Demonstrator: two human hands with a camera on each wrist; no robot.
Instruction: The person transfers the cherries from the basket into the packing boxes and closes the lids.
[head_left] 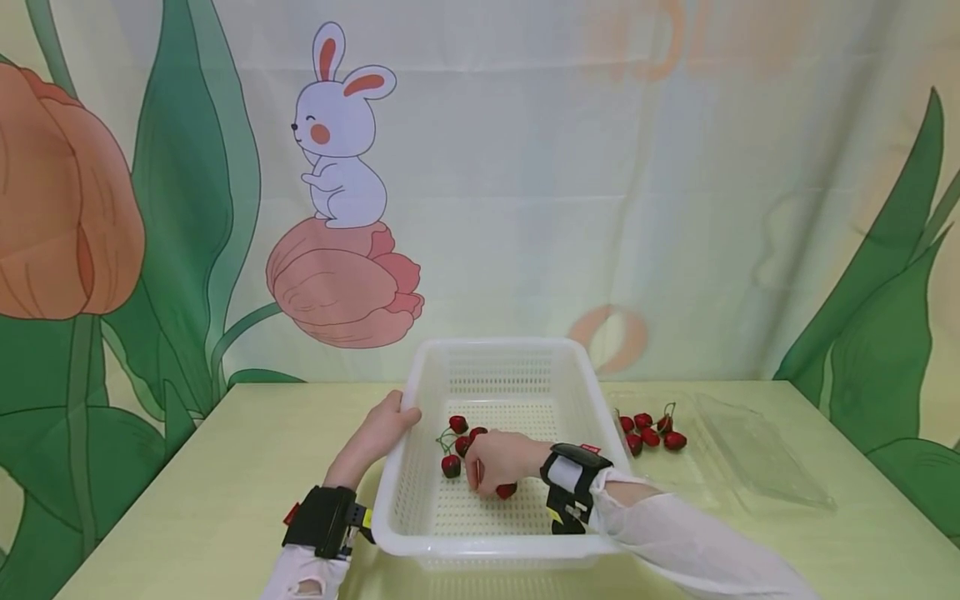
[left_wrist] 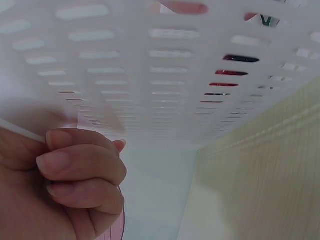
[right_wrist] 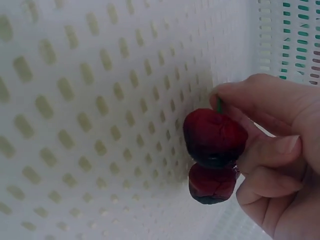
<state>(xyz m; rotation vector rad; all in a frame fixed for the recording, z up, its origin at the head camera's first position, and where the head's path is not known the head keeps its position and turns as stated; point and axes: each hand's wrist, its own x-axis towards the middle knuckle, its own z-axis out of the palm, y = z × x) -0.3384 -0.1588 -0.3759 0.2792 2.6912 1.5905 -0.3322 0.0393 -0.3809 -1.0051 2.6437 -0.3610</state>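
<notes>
I see a white, rectangular, smooth plastic basket [head_left: 495, 546] at lower centre, glossy, dark-red, round cherries [head_left: 451, 467], and a pale, matt cloth backdrop [head_left: 510, 167] above.

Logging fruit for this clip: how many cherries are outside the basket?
6 visible, in the clear container right of the basket: left rear cherry, left front cherry, middle rear cherry, middle front cherry, right rear cherry, right front cherry. The basket may hide more.

white slotted basket [head_left: 498, 546]: upright | cherries [head_left: 451, 466] inside: dark red | cherry [right_wrist: 215, 134] in right fingers [right_wrist: 270, 150]: green-stemmed
</notes>
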